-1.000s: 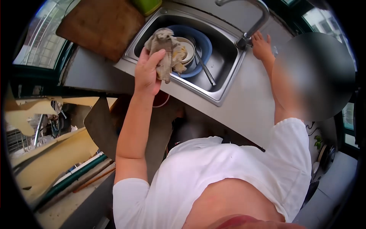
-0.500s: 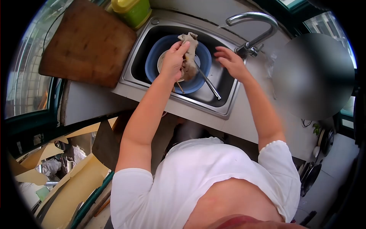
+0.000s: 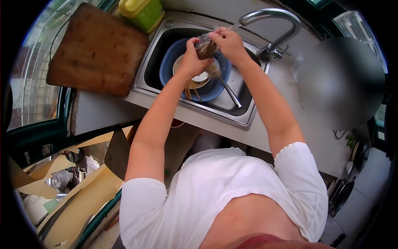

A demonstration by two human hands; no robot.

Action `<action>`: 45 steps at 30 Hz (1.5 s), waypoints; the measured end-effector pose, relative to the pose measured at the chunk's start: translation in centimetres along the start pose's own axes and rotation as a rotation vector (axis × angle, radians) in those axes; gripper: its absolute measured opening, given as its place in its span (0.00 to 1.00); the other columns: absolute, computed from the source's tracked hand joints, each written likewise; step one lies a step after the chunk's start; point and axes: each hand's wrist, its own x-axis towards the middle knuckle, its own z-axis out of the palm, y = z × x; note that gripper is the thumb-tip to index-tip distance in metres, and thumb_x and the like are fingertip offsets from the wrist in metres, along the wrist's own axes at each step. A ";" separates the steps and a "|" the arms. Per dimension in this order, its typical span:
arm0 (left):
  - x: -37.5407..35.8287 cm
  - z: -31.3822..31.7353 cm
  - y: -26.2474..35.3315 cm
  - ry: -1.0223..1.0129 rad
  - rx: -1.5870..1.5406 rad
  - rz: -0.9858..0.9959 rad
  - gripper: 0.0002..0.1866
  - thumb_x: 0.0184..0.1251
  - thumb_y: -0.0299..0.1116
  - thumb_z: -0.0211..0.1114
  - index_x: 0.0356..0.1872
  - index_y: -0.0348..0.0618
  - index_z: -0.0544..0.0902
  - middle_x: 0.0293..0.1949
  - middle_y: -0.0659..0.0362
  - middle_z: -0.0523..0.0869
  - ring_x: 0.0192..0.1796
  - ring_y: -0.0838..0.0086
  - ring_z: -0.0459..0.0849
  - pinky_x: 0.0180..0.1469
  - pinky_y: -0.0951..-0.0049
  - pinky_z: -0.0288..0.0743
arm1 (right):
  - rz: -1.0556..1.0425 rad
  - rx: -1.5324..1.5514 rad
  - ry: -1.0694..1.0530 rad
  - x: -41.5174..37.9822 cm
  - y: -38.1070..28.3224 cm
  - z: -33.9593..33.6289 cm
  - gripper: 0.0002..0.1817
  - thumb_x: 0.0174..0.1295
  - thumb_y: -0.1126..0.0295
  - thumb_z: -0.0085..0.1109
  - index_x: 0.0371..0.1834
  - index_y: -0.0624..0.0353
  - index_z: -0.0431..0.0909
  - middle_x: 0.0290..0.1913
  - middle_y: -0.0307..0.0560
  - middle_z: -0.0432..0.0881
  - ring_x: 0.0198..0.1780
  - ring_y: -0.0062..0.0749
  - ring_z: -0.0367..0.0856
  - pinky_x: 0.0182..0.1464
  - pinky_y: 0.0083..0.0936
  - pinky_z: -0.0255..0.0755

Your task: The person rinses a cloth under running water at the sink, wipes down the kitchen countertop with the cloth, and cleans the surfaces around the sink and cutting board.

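**A grey-brown cloth (image 3: 205,52) held over the sink (image 3: 219,115)**

In front of me, the left hand (image 3: 193,64) curls round the cloth, thumb and fingers parted by it; the right hand (image 3: 230,43) pinches its upper end. It is above the blue basin (image 3: 166,68), toward the sink's left edge, where bowls (image 3: 201,78) and chopsticks (image 3: 188,92) sit. A metal handle (image 3: 231,94) slants toward the near right corner. By the far right corner, water leaves the tap (image 3: 269,14).

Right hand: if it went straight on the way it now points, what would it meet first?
The right hand would first meet the cloth at its fingertips; beyond that, probably the left hand, though depth is unclear.
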 end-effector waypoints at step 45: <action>3.0 0.7 2.6 -0.256 -0.315 -0.149 0.17 0.56 0.26 0.67 0.47 0.39 0.77 0.41 0.60 0.82 0.43 0.77 0.79 0.46 0.76 0.72 | 0.132 0.253 -0.142 -0.7 0.2 -1.2 0.13 0.59 0.66 0.59 0.42 0.64 0.80 0.35 0.41 0.81 0.36 0.20 0.76 0.39 0.18 0.71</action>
